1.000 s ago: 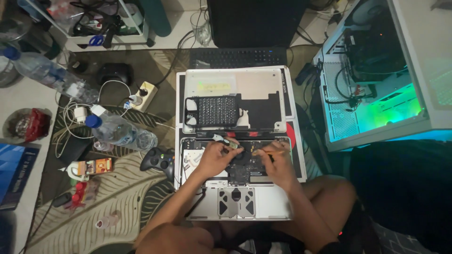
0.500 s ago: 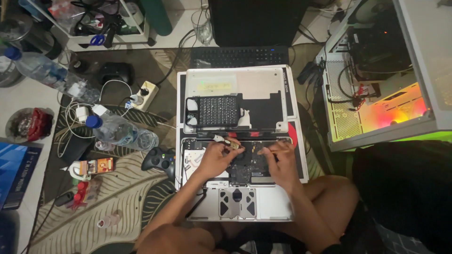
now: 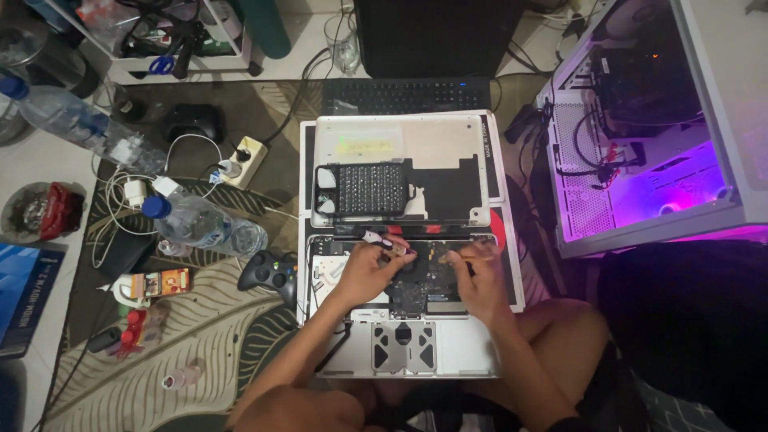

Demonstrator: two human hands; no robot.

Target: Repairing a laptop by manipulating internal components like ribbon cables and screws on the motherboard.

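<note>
- Our left hand (image 3: 364, 272) pinches a small pen-like tool (image 3: 382, 240) over the opened silver laptop base (image 3: 416, 352) on the floor.
- Our right hand (image 3: 478, 276) curls its fingers on a thin stick (image 3: 472, 258); the tip is too small to make out.
- Both hands hide much of the dark circuit board (image 3: 424, 284).

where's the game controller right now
In the head view, the black game controller lies on the rug left of the opened laptop, just below the lying water bottle.
</note>
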